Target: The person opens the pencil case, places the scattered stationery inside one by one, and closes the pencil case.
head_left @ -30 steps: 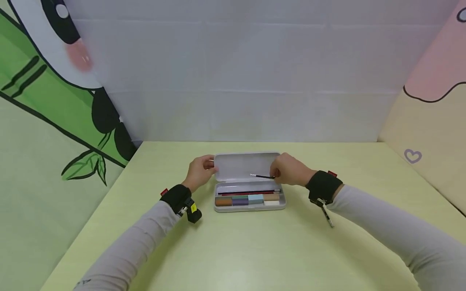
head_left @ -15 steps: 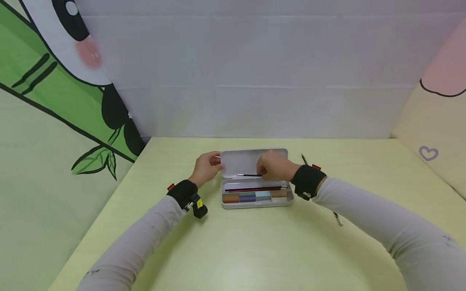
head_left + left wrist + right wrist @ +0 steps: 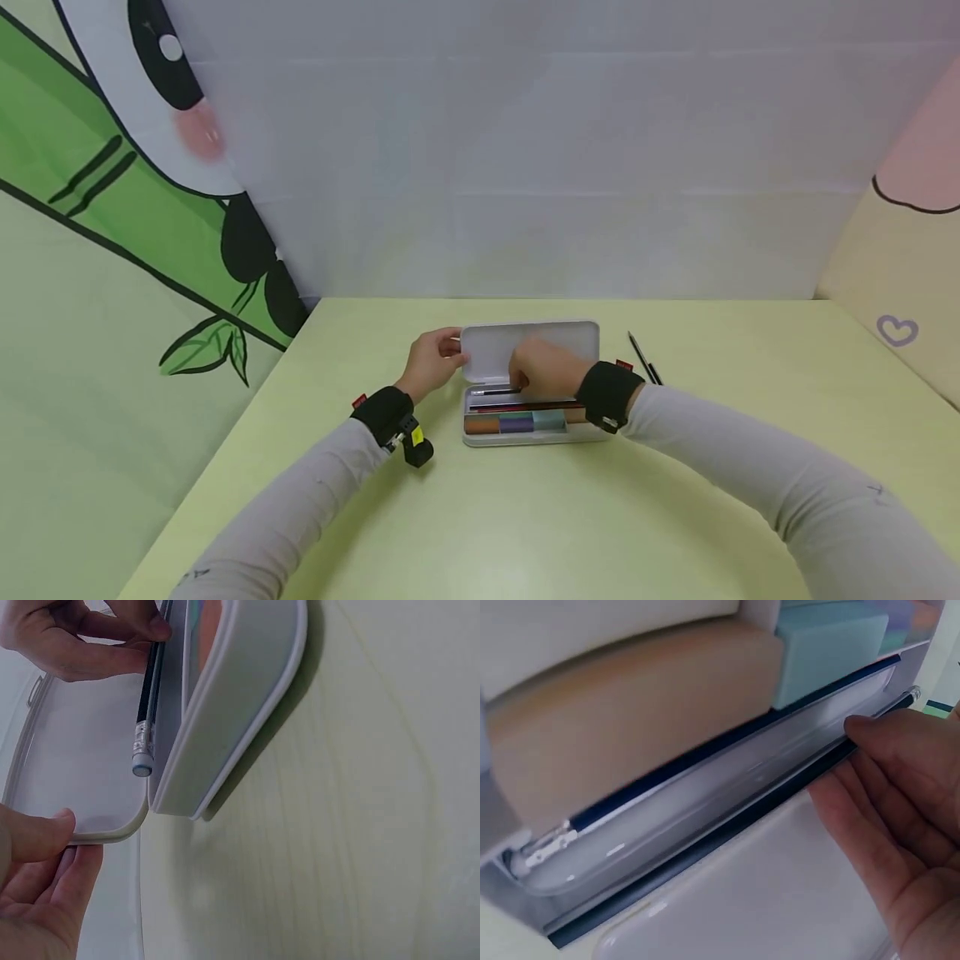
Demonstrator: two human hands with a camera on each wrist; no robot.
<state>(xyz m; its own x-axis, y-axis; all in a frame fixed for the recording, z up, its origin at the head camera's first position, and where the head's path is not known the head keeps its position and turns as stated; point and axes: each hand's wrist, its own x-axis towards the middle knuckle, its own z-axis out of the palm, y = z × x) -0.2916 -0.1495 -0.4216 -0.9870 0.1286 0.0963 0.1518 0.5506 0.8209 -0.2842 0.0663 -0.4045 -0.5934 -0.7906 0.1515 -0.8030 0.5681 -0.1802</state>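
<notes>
A white pencil case (image 3: 525, 444) stands open on the table with its lid (image 3: 487, 346) tilted up at the back. My left hand (image 3: 430, 367) pinches the lid's left edge, thumb inside and fingers outside in the left wrist view. Between thumb and fingers, my right hand (image 3: 547, 367) pinches a dark pencil (image 3: 705, 844) with an eraser end. This pencil lies lengthwise along the case's hinge side, close over the tray. Inside, another dark pencil (image 3: 705, 750) lies beside a row of blocks, among them a tan block (image 3: 637, 712) and a light blue block (image 3: 829, 649).
To the right of the case, dark pencils (image 3: 643, 358) lie slanted on the yellow table (image 3: 480, 517), partly hidden by the right forearm. A pale wall (image 3: 480, 167) rises behind the table, with printed panels at both sides.
My right hand has moved left and down with the pencil, from in front of the lid to the case's back part. The left hand keeps its hold on the lid.
</notes>
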